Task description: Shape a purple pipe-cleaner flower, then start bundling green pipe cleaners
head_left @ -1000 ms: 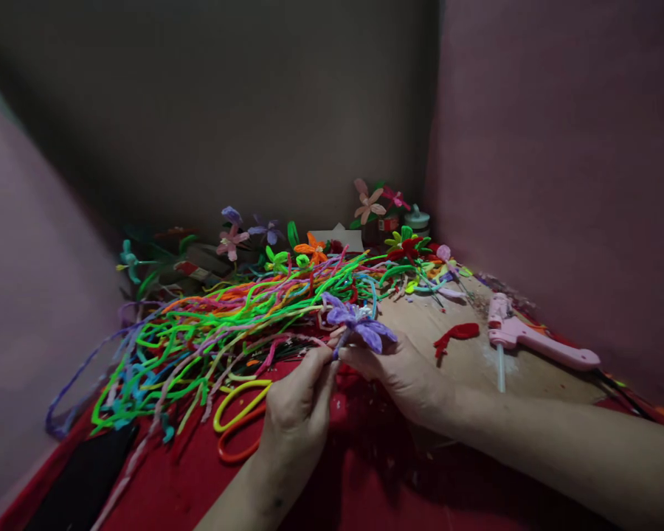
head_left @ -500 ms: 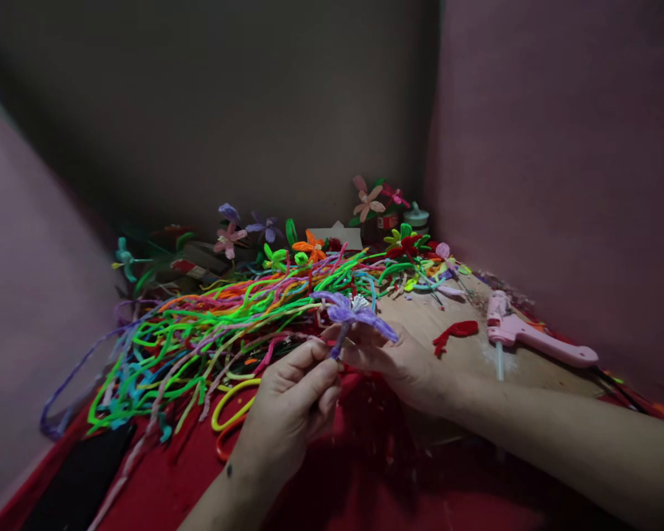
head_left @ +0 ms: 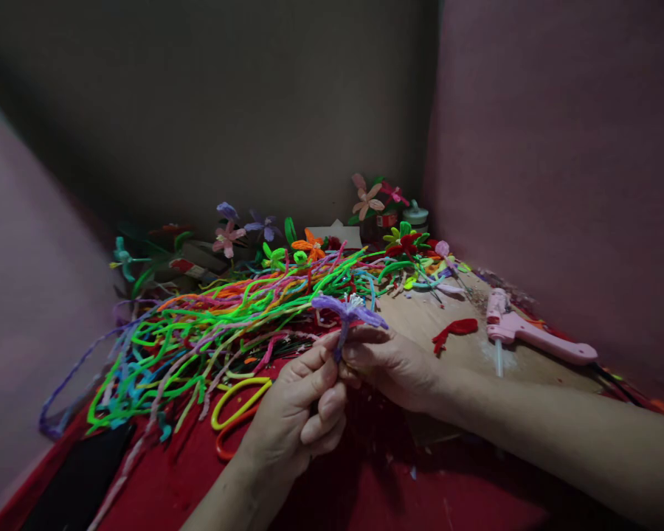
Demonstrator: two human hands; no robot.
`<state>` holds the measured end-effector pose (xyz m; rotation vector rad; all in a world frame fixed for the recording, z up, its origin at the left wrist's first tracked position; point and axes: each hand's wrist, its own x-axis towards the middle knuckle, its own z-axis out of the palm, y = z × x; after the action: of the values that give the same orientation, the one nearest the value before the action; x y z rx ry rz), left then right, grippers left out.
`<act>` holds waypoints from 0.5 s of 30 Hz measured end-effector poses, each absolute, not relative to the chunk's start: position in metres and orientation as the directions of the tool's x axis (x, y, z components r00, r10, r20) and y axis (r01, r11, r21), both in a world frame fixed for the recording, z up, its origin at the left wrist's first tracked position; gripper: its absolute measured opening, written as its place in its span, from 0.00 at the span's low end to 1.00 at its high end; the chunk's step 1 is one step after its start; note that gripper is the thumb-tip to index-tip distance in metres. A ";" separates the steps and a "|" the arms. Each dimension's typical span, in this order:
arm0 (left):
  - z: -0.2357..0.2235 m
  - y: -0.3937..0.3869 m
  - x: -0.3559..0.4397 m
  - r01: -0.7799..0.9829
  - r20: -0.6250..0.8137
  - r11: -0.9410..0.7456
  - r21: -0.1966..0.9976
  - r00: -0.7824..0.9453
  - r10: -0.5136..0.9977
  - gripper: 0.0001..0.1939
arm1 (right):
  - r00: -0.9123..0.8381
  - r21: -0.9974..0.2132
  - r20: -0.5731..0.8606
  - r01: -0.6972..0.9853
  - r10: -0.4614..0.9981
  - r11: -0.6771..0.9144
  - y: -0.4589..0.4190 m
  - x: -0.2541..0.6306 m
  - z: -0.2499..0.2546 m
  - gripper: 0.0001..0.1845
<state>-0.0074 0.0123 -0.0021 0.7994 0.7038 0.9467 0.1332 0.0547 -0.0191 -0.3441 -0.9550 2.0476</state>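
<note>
A purple pipe-cleaner flower point(head_left: 347, 310) with white stamens at its centre stands upright between my two hands. My left hand point(head_left: 310, 402) pinches its short purple stem from the left, fingers closed. From the right, my right hand point(head_left: 390, 363) closes thumb and fingers on the same stem, just under the petals. The stem's lower end is hidden by the fingers. Beside my left wrist lie scissors with yellow and orange handles point(head_left: 237, 403), their blades out of sight. A big heap of coloured pipe cleaners point(head_left: 215, 317) spreads behind and left of my hands.
A pink glue gun point(head_left: 542, 339) rests on the brown board point(head_left: 420, 317) at right, near a red pipe-cleaner piece point(head_left: 454, 334). Finished flowers point(head_left: 368, 200) stand along the back wall. A black flat object point(head_left: 77, 479) lies front left on the red cloth point(head_left: 376, 487).
The flower has tipped more upright and its petals show edge-on. My right hand's fingers have closed in on the stem, and my left hand has turned slightly.
</note>
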 end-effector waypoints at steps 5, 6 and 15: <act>-0.002 0.009 -0.003 0.039 0.029 -0.032 0.999 0.081 0.996 0.07 | -0.477 -0.772 0.019 -0.566 0.879 -0.290 0.054 0.133 -0.022 0.10; -0.004 0.008 -0.004 0.191 0.150 -0.150 0.970 0.016 0.989 0.06 | -0.454 -0.786 0.016 -0.556 0.891 -0.269 0.054 0.132 -0.023 0.10; 0.001 0.009 -0.006 0.323 0.201 -0.187 0.928 -0.009 0.980 0.07 | -0.537 -0.886 0.153 -0.446 0.829 -0.125 0.055 0.134 -0.025 0.13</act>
<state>-0.0064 0.0087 0.0012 1.5821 1.3809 1.2168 0.1344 0.0553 -0.0250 -0.4820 -1.2261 1.7998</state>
